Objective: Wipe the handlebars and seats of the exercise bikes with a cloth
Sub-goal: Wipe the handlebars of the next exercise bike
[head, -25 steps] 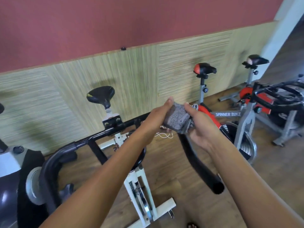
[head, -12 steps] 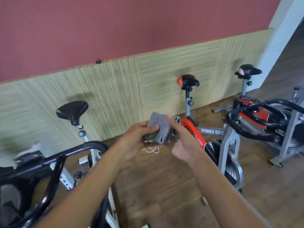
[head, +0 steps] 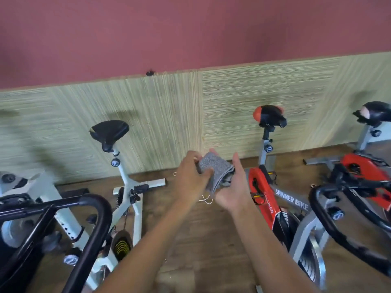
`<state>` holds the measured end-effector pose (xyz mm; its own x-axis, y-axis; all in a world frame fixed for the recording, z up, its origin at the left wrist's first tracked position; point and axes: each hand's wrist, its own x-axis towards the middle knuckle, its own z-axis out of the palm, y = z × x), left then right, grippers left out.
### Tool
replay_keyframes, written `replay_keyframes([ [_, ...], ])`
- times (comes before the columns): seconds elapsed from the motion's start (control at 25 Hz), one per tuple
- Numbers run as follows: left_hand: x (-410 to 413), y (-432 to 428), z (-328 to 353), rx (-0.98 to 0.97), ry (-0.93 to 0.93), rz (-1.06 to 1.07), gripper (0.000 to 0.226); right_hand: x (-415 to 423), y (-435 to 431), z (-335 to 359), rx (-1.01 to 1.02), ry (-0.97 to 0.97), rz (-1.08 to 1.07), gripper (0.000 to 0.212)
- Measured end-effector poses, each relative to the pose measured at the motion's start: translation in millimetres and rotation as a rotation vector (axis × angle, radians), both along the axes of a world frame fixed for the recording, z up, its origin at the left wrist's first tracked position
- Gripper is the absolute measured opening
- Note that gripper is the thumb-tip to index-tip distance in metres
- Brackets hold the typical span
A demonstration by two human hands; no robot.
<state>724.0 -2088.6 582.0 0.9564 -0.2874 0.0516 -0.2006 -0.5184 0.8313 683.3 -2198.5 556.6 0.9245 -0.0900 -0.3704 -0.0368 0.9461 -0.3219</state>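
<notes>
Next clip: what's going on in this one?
A person stands among exercise bikes, holding a folded grey cloth out in front. The left hand pinches the cloth from the side, while the right hand lies open beneath it, palm up. The cloth touches no bike: the black handlebar at lower left and the red-and-black seat at right are both apart from it. It looks like refolding between wipes.
</notes>
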Motion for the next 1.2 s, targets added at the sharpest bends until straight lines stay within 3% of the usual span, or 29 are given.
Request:
replay_keyframes([
  [0.08, 21.1, -3.4, -16.0, 0.211, -0.194, 0.029, 0.033, 27.0, 0.5, -16.3, -0.004, 0.086, 0.044, 0.063],
  [0.16, 47.0, -5.3, -29.8, 0.295, -0.207, 0.017, 0.017, 55.3, 1.5, -30.3, -0.005, 0.140, 0.104, 0.062],
  [0.2, 59.6, -6.5, -35.1, 0.283, -0.186, 0.001, 0.016, 70.1, 3.1, -33.4, -0.011, 0.149, 0.133, 0.060],
  [0.32, 109.5, -9.3, -42.1, 0.215, -0.054, 0.019, 0.050, 130.5, 2.6, -39.6, -0.023, 0.168, 0.194, 0.049],
  [0.48, 179.4, -9.5, -32.5, 0.190, -0.086, 0.128, 0.024, 212.8, 4.0, -37.8, -0.044, 0.157, 0.268, 0.044],
  [0.68, 243.4, 22.7, -24.2, -0.005, -0.020, 0.459, 0.004, 302.2, 44.0, -31.2, -0.107, 0.132, 0.493, 0.065],
  [0.76, 270.1, 48.0, -21.1, -0.073, 0.018, 0.620, 0.007, 341.7, 73.8, -29.3, -0.132, 0.127, 0.641, 0.060],
  [0.92, 319.6, 103.6, -9.7, -0.028, 0.016, 0.900, 0.004, 414.1, 144.2, -18.5, -0.165, 0.127, 0.901, 0.053],
  [1.04, 343.2, 145.5, 5.0, 0.024, 0.006, 1.092, 0.018, 454.8, 196.3, -2.2, -0.158, 0.075, 1.128, 0.044],
  [1.2, 342.2, 190.0, 33.6, -0.101, -0.031, 1.339, 0.037, 475.3, 254.2, 23.5, -0.150, -0.041, 1.438, 0.040],
])
